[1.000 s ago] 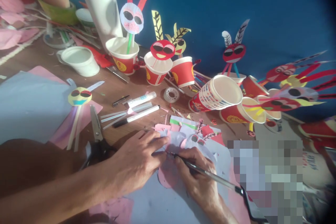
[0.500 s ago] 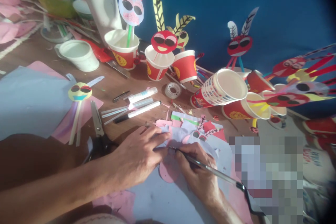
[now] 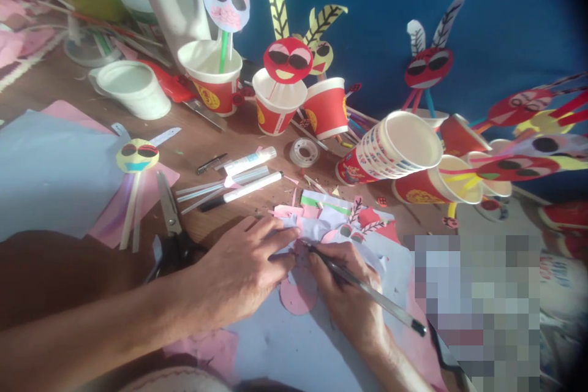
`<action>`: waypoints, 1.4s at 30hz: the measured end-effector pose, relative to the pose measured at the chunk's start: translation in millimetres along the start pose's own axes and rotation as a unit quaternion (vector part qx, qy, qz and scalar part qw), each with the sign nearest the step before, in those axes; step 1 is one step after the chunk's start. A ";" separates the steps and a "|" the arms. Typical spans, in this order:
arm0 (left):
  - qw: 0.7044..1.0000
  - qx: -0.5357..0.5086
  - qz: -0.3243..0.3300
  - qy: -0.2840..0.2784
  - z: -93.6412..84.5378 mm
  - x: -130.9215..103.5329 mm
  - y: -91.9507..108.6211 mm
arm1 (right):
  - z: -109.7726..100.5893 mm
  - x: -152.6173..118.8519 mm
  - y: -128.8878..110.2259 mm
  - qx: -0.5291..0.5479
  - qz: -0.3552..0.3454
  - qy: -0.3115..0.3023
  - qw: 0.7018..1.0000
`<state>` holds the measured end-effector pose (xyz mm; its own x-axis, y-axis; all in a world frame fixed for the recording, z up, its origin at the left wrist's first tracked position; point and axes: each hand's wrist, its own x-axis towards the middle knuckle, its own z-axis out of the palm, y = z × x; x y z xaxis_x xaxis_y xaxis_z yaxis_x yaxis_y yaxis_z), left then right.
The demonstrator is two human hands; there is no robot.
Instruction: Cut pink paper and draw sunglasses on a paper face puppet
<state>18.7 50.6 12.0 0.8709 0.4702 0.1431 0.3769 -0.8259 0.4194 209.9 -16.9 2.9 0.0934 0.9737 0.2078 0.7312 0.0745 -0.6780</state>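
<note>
My right hand (image 3: 351, 297) grips a clear-barrelled pen (image 3: 381, 299), its tip down on small paper pieces near my left fingertips. My left hand (image 3: 250, 266) lies with fingers apart, pressing on the paper pieces. Below the fingertips shows a pink round paper piece (image 3: 298, 295), over a large light-blue sheet (image 3: 271, 349). Just beyond my hands lie a pale paper face with dark eyes (image 3: 351, 233) and feathery antennae, and red paper scraps. Black-handled scissors (image 3: 169, 208) rest left of my left hand.
Behind stand red paper cups (image 3: 278, 111) with paper-faced figures, a stack of cups (image 3: 390, 147), a white mug (image 3: 135, 90) and a tape roll (image 3: 304, 152). A glue stick (image 3: 250, 160), a marker (image 3: 252, 188) and straws lie mid-table. At left is a yellow-faced figure (image 3: 136, 158).
The pen tip has shifted slightly up and left across the paper, and the pen's rear end has swung a little. My left hand has barely moved. The view has shifted slightly.
</note>
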 end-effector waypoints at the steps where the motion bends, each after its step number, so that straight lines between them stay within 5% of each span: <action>1: 1.000 0.002 -0.001 -0.001 -0.3 -0.3 0.3 | 0.5 0.2 -0.1 -0.002 0.003 0.002 1.000; 30: 0.999 -0.027 -0.019 -0.011 -3.1 1.4 1.2 | -1.5 4.3 -3.4 0.027 0.045 -0.030 0.998; 37: 0.999 -0.026 -0.022 0.007 -5.9 2.4 4.5 | 1.0 -3.5 7.6 0.117 0.077 0.046 0.989; 42: 0.999 -0.028 -0.035 0.004 -7.0 2.6 6.8 | 1.5 -2.7 8.0 0.125 0.118 0.012 0.985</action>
<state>21.3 48.4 21.5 0.8402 0.5293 0.1180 0.4192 -0.7719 0.4780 214.4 -18.7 -4.1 0.2593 0.9650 0.0393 0.4985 -0.0989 -0.8613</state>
